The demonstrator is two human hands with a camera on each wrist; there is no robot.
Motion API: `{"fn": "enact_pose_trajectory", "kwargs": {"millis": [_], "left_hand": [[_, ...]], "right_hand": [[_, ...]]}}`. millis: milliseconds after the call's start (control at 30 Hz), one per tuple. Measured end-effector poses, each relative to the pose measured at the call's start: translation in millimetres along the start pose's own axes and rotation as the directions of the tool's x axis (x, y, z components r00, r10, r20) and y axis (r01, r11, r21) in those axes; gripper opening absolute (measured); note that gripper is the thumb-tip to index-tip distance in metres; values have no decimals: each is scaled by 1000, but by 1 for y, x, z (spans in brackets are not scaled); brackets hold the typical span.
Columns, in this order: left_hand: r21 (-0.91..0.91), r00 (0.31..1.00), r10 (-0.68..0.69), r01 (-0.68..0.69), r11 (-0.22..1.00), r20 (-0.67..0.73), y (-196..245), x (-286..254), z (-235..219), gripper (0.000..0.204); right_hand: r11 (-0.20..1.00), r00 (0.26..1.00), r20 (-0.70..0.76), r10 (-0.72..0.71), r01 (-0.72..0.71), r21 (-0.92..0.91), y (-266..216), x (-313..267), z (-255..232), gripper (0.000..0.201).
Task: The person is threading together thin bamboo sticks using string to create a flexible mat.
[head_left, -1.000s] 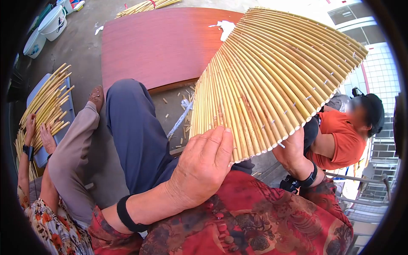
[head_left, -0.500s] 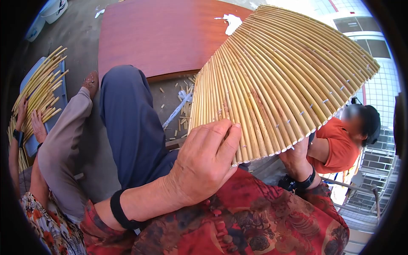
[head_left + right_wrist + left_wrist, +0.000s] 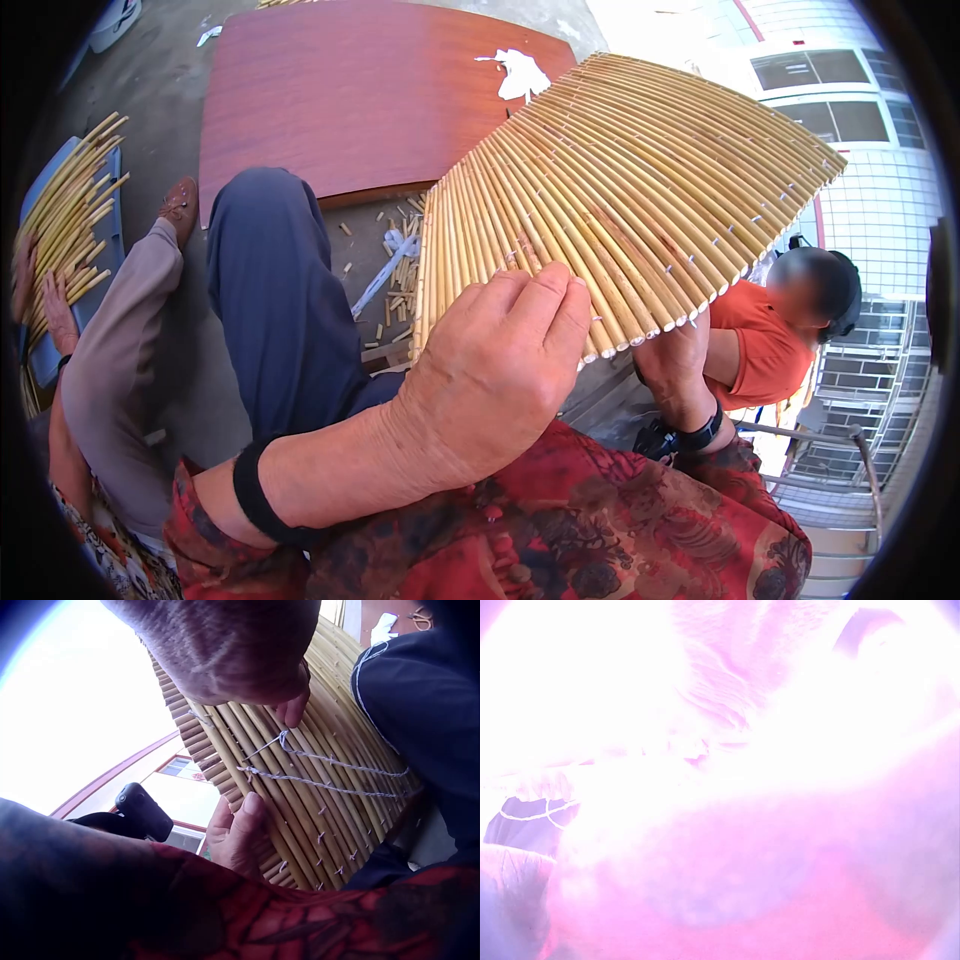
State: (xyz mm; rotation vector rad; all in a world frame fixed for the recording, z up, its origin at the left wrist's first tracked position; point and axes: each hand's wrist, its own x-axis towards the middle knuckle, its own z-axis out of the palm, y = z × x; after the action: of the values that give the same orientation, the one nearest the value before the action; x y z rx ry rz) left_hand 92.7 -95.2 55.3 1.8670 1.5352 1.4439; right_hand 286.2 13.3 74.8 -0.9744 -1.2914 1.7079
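No readable brands, labels or writing anywhere we can see.

Nearest: our red patterned sleeves (image 3: 600,520), black band on each wrist.

Left hand (image 3: 500,370) lies over the near edge of the bamboo fan mat (image 3: 620,190), fingers bent down onto the slat ends, touching them. Left wrist view is blown out white/pink, nothing usable there.

Right hand (image 3: 675,360) sits under the mat's near right edge, mostly hidden from the head view. In the right wrist view the right hand (image 3: 240,645) has fingertips pinching a thin thread (image 3: 322,761) against the underside of the slats; the left hand's fingers (image 3: 236,832) curl up around the lower edge from below.

The mat is held up over our lap, tilted, slats fanning out away from us, small thread stitches showing along them.

Left of the mat: our leg in dark blue trousers (image 3: 280,290), then another person's leg in grey-brown trousers (image 3: 120,350).

On the floor past the knee: bamboo offcuts (image 3: 400,290) and a white strip.

Further out: a red-brown board (image 3: 350,100) flat on the floor, with a white scrap (image 3: 520,70) on its far right corner.

Far left: bundle of bamboo sticks (image 3: 60,220) on a blue tray, another person's hand on them.

Right, partly blocked by the mat: a person in an orange shirt (image 3: 760,350).
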Motion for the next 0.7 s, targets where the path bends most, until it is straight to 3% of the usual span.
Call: {"fn": "enact_pose_trajectory", "kwargs": {"millis": [233,500,600,700], "left_hand": [[-4,994,34,-35,999,-99,-6,-1,2,47],[-19,967,129,-136,991,-219,-12,-4,5,43],[-20,966,161,-168,986,-202,-13,-4,1,42],[-21,965,169,-177,984,-200,-13,-5,1,41]], "right_hand": [[993,998,22,51,-53,109,-4,2,6,40],[1000,1000,1,18,-18,4,0,4,6,48],[999,1000,-7,-9,9,-32,1,5,11,46],[998,1000,12,-9,9,54,1,7,14,45]]}}
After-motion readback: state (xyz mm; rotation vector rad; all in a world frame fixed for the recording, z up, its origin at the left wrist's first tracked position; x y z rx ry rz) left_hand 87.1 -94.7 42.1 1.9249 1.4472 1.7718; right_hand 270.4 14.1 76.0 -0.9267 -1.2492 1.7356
